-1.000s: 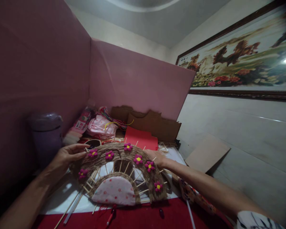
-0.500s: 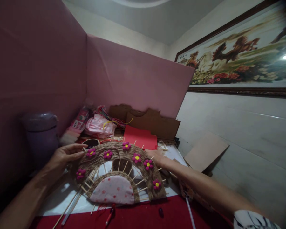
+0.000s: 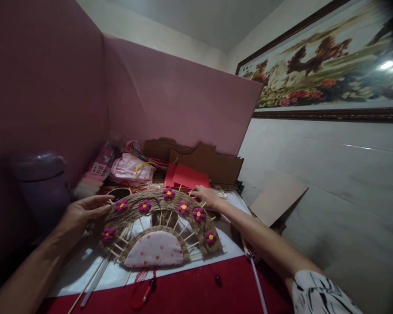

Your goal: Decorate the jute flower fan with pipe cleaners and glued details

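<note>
A half-round woven fan (image 3: pixel 157 196) of brown twine on thin wooden sticks stands tilted in front of me, its outer band dotted with several magenta flowers with yellow centres. A white half-circle of padded cloth with pink dots (image 3: pixel 153 250) fills its base. My left hand (image 3: pixel 81 213) pinches the fan's upper left edge between thumb and fingers. At the upper right rim, my right hand (image 3: pixel 208 198) has curled fingers around the stick ends, with its fingertips partly hidden. A red cord with a dark bead (image 3: pixel 147 290) hangs below the cloth base.
Red paper (image 3: pixel 191 175), torn cardboard (image 3: pixel 209 163) and folded dotted cloth (image 3: pixel 132 169) lie behind the fan. A purple lidded container (image 3: pixel 46 196) stands left. A dark bead (image 3: pixel 218 280) and a clear stick (image 3: pixel 258 283) rest on the red cloth (image 3: pixel 183 292). Pink panels enclose the back.
My right hand has come up from behind the fan to its top right rim, its fingers now showing. My left hand keeps its hold. The whole view has shifted slightly.
</note>
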Motion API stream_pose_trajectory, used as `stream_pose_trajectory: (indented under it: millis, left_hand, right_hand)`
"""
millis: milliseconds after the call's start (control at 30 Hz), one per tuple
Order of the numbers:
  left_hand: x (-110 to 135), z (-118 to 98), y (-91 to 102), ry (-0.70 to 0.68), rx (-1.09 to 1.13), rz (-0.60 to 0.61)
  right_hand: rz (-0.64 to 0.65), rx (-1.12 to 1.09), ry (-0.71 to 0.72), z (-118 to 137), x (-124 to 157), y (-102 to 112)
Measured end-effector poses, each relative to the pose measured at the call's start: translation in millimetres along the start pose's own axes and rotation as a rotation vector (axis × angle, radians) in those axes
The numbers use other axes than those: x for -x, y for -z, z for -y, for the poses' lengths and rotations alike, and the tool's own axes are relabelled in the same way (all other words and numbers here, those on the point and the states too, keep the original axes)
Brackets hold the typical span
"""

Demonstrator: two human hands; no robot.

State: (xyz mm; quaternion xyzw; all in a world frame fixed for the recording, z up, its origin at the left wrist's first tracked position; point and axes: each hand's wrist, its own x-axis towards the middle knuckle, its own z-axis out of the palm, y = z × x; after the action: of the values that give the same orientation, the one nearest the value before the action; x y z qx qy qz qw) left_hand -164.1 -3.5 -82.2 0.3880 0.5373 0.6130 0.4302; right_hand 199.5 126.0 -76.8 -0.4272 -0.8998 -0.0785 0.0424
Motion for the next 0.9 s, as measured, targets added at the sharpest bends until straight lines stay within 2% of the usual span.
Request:
stream_pose_trajectory:
  millis: [67,167,267,300,333,400,433,500,567,633,733,800,900]
  left_hand:
    - [0,0,-0.2,-0.005,-0.002,-0.005]
    - [1,-1,-2.8,-0.022,-0.016,-0.005]
    - [4,-3,-6.3,-0.032,-0.036,0.004]
    - [5,-4,-7.0,-0.032,-0.037,0.006]
    - [5,-4,-7.5,-0.031,-0.035,0.009]
    - [4,-4,-7.8,-0.03,-0.025,0.015]
    - [4,-4,-7.7,-0.033,-0.025,0.018]
    - [3,-3,-7.3,-0.046,-0.038,0.027]
    - [4,-2,-7.0,-0.063,-0.049,0.037]
    - [5,-2,-6.9,-0.081,-0.047,0.053]
    - [6,-2,-6.9,-0.101,-0.045,0.062]
    - [5,-2,-6.5,-0.12,-0.044,0.06]
    - [3,0,-4.9,-0.132,-0.058,0.078]
  right_hand:
    - [-0.035,-0.012,-0.053,-9,14,12]
    - [-0.155,-0.005,-0.233,-16,50,33]
    - [-0.339,-0.008,-0.381,0,95,46]
    - [-0.353,-0.037,-0.335,11,111,47]
    - [-0.297,-0.085,-0.241,25,125,45]
    - [-0.088,-0.165,-0.04,54,150,37]
    - [-0.013,-0.165,0.006,67,159,32]
    - [0.065,-0.104,-0.01,87,172,19]
    - [0.11,-0.063,-0.033,97,179,12]
    - [0.138,-0.063,-0.018,100,179,13]
    - [0.084,-0.12,0.037,102,160,36]
    - [-0.043,-0.132,0.059,110,132,61]
    - [-0.274,-0.114,0.142,135,66,99]
